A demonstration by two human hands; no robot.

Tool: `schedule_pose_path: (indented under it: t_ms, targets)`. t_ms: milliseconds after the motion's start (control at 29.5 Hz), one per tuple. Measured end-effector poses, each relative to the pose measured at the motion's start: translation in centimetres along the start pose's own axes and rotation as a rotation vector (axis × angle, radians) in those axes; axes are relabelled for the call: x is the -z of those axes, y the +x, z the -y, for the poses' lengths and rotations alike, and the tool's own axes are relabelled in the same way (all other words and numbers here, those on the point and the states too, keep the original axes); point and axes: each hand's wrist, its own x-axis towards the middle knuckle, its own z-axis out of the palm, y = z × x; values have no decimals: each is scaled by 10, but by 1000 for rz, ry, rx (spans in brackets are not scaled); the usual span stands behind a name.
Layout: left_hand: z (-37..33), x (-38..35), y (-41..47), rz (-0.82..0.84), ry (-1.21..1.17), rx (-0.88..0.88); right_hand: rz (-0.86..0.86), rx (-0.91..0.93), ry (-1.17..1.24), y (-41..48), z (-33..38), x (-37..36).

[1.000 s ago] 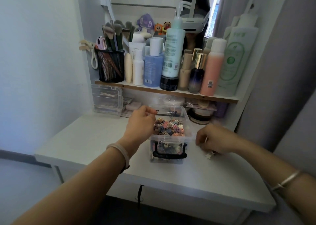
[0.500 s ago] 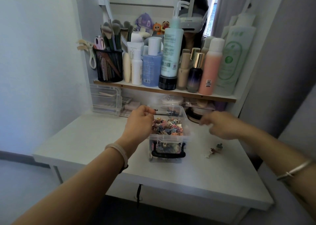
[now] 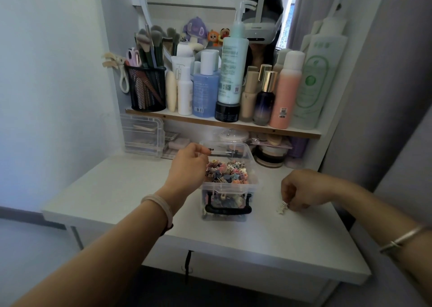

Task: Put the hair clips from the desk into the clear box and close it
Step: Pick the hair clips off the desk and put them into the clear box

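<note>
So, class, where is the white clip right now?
Head view: the white clip lies on the desk, right of the clear box, at the fingers of the right hand.

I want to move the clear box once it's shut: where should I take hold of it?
Probably the black handle on the near wall of the clear box, from the front: it's a bar spanning that wall, facing the person, while the raised lid blocks the far side.

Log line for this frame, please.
box: open, full of clips | left hand: holds lid | right hand: pinches white clip on desk | closing: not done
</note>
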Motion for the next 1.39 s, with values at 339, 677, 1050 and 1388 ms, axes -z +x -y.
schedule_pose_path:
  t_ms: [339,677,1050,1388]
  targets:
    - [0,0,0,10,-23,1,-598,282,612,-9,28,26]
    - [1,1,-1,6,-28,1,-211,92,303,-7,27,18]
    - [-1,0,-3,6,-20,0,-141,144,47,-5,25,4]
    - [-2,1,-2,20,-5,1,-504,452,570,-18,72,43]
